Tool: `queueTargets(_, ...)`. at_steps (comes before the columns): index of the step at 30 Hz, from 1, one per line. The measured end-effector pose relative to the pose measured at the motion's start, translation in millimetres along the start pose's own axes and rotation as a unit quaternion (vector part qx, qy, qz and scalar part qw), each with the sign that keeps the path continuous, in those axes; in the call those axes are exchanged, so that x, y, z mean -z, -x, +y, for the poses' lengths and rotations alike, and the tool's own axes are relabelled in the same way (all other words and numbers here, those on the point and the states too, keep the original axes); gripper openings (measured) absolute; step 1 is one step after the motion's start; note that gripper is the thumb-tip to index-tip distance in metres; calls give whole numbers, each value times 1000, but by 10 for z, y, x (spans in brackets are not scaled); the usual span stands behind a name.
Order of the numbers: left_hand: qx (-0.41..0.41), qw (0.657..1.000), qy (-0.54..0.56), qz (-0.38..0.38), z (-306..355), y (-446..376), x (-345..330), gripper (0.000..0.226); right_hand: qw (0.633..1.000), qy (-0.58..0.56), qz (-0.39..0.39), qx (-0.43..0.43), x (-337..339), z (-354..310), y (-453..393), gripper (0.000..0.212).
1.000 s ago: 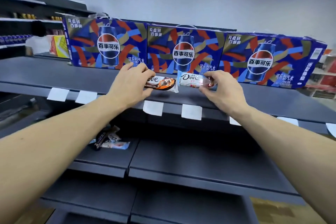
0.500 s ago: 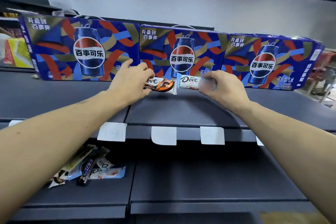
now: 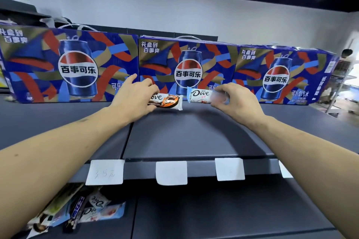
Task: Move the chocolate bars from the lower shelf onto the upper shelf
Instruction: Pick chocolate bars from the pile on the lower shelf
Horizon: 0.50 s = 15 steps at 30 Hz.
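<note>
Both hands are out over the upper shelf (image 3: 194,136), each with one Dove bar. The left hand (image 3: 134,97) pinches the brown-and-orange Dove bar (image 3: 168,101) at its left end, index finger stretched out toward the boxes; the bar is low over the shelf, contact unclear. The right hand (image 3: 236,101) has fingers curled round the right end of the white Dove bar (image 3: 200,94), held just above the shelf surface, near the other bar. Three blue cola boxes (image 3: 186,70) stand in a row right behind. More chocolate bars (image 3: 83,211) lie heaped on the lower shelf (image 3: 213,215), bottom left. White price tags (image 3: 171,172) hang on the upper shelf edge.
</note>
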<state>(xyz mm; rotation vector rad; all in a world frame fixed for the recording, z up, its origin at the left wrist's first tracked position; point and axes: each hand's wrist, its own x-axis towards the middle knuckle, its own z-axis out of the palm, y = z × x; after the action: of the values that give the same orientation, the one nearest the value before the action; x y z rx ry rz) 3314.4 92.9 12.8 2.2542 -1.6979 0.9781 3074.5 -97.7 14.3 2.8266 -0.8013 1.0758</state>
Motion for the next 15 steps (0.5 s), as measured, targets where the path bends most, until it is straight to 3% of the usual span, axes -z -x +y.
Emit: queueTargets(15, 27, 999, -24, 10, 344, -393, -110, 39, 1000, -14, -9, 6, -34, 509, -184, 39)
